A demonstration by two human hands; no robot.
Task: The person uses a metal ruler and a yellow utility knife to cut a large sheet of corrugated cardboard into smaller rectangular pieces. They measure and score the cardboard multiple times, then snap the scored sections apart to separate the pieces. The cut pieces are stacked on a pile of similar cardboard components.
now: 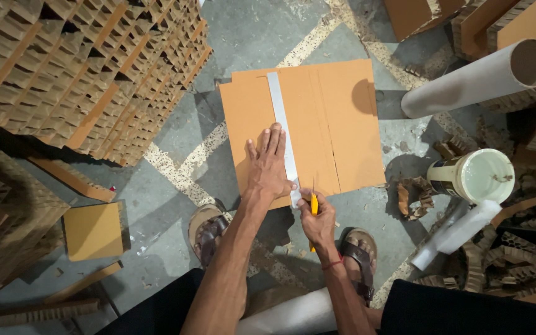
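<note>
In the middle of the frame, on the concrete floor [262, 37], lies the flat brown cardboard sheet [336, 124], creased lengthwise and clean-edged. A metal ruler [282, 124] runs down it; the left hand [268, 164] presses it with an open, flat grip. That pressure should stay firm, I'd say, with fingers clear. The right hand [319, 220] has a closed grip on a yellow utility knife [313, 205] at the ruler's lower end.

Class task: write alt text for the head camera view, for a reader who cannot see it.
A left hand presses a metal ruler flat on a brown cardboard sheet on the floor, while the right hand holds a yellow utility knife at the ruler's near end.
</note>
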